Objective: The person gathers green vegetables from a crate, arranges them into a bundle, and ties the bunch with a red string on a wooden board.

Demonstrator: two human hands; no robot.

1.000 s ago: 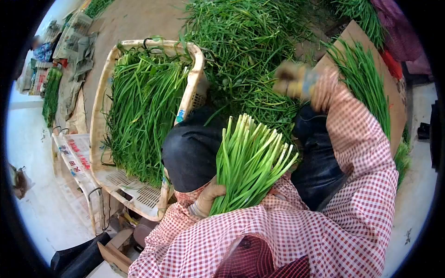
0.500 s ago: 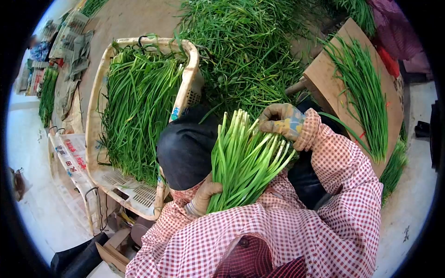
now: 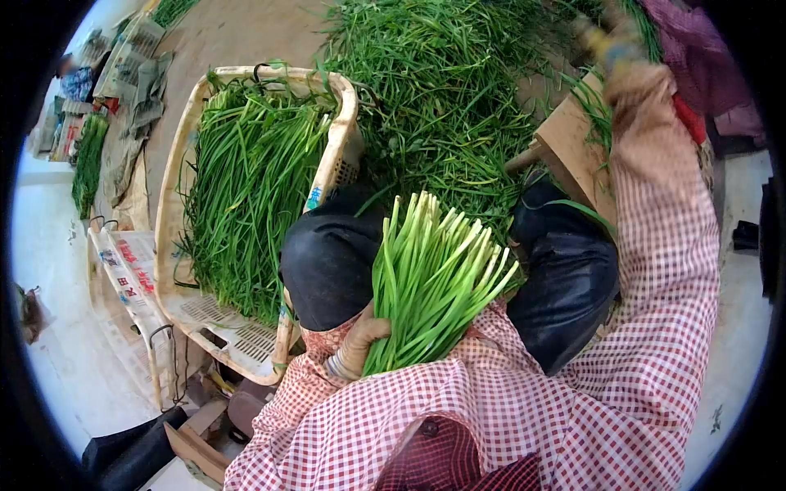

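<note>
A thick bunch of garlic chives (image 3: 430, 295) lies in my lap, pale cut ends pointing up and away from me. My left hand (image 3: 360, 345), in a tan glove, is closed around its lower left side; some of its fingers are hidden behind the leaves. Far out at the upper right is my gloved right hand (image 3: 610, 47), smeared by motion, so its fingers cannot be made out. It is beyond the brown board (image 3: 577, 135), near more chives (image 3: 596, 110) that my sleeve partly covers.
A cream plastic crate (image 3: 348, 123) full of chives stands to my left. Ahead, a large heap of loose green leaves (image 3: 434, 98) covers the floor. Another crate (image 3: 135, 282) stands at the lower left. A person in purple clothing (image 3: 708, 53) is at the upper right.
My right hand has left the cut ends of the bunch and swung out to the upper right, with the arm stretched over the board. My left hand stays on the bunch.
</note>
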